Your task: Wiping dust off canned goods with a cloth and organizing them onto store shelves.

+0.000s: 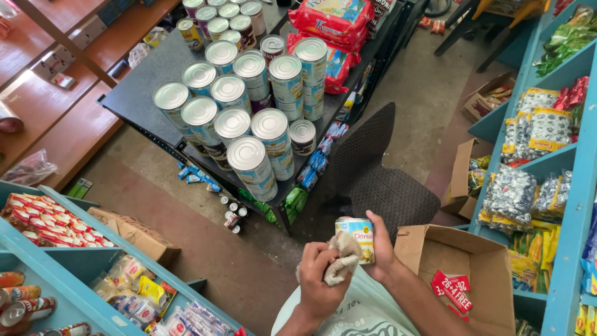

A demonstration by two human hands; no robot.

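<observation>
My right hand (380,249) grips a small tin can (357,235) with a white, yellow and blue label, held upright in front of me. My left hand (318,274) is closed around a crumpled beige cloth (343,258) that presses against the can's left side. Both hands sit low in the middle of the view, above a light-coloured bag on my lap. An open cardboard box (472,267) stands just right of my right wrist.
A dark shelf unit (134,93) ahead carries several large stacked tins (249,118) and red snack bags (329,18). A dark wicker chair (373,180) stands before me. Blue shelves (569,205) on the right and blue shelves (74,274) on the left hold packets and cans.
</observation>
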